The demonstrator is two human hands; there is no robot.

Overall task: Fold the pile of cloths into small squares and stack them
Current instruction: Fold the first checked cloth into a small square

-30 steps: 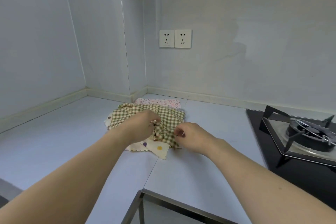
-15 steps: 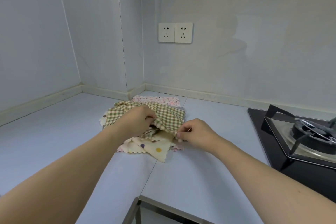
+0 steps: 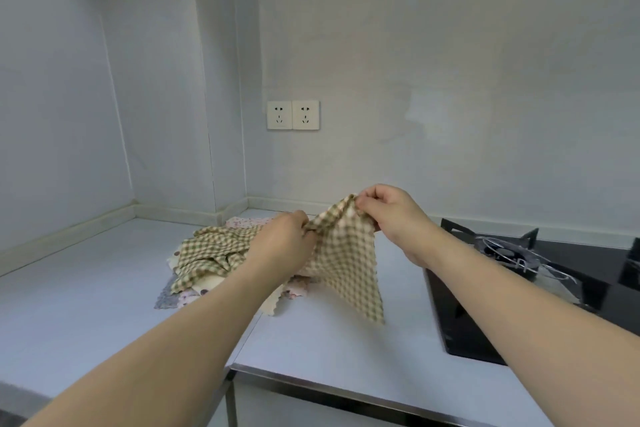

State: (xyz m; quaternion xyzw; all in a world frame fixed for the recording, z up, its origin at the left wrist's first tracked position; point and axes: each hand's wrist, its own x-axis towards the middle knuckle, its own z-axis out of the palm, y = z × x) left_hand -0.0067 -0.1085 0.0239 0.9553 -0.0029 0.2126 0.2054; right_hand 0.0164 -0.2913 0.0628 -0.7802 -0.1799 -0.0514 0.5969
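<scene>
Checked cloth [image 3: 341,263] now lifted off the pile [image 3: 214,253] at frame centre — earlier it lay flat. Right hand [image 3: 391,215] and left hand [image 3: 284,243] each pinch its top edge. First fold can begin — none stacked.

held cloth [image 3: 341,263]: green and cream little checks
second checked cloth [image 3: 211,250]: same green and cream checks
cream cloth [image 3: 273,303]: cream with dark dots
pink cloth [image 3: 242,222]: pale pink with tiny spots
grey cloth [image 3: 166,296]: plain grey
bench [image 3: 86,288]: pale blue-white
stove [image 3: 485,322]: shiny black
sockets [image 3: 293,115]: cream white
wall [image 3: 450,62]: pale grey
</scene>
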